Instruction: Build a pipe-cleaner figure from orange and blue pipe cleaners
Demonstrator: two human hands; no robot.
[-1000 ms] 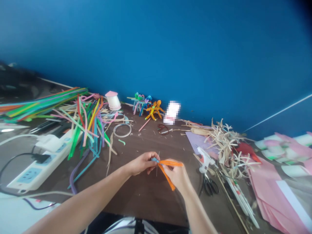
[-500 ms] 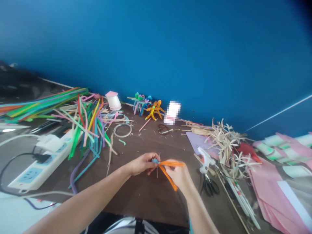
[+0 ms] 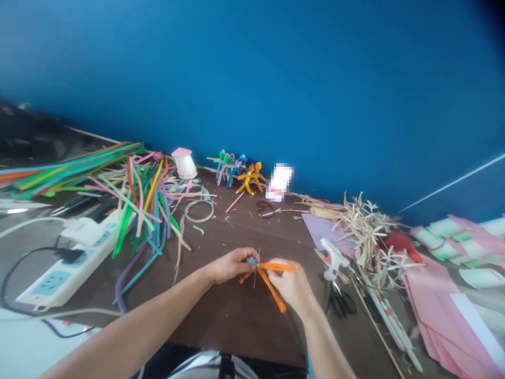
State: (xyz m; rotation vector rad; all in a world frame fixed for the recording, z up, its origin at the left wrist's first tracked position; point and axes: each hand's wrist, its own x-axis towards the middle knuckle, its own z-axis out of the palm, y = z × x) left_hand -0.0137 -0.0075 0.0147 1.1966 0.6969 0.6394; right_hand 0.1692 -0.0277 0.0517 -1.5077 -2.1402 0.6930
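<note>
In the head view, my left hand (image 3: 237, 266) pinches a small blue fuzzy piece (image 3: 251, 260) between thumb and fingers. A thin pale wire (image 3: 254, 281) sticks out above and below it. From the blue piece, orange pipe cleaners (image 3: 273, 291) spread to the right in two bundles, one nearly level and one slanting down. My right hand (image 3: 294, 284) is closed by the upper bundle, its fingertips partly hidden behind the orange strands. Both hands are raised over the front of the brown table (image 3: 236, 321).
Coloured pipe cleaners (image 3: 145, 195) and a white power strip (image 3: 51, 284) lie left. Small pipe-cleaner figures (image 3: 251, 178) and a pink-topped white cup (image 3: 185, 164) stand at the back. A glue gun (image 3: 333, 258), black-handled scissors (image 3: 342, 304) and pink sheets (image 3: 434, 316) are right.
The lower orange bundle's free end has dropped slightly. Both hands keep almost the same place and grip.
</note>
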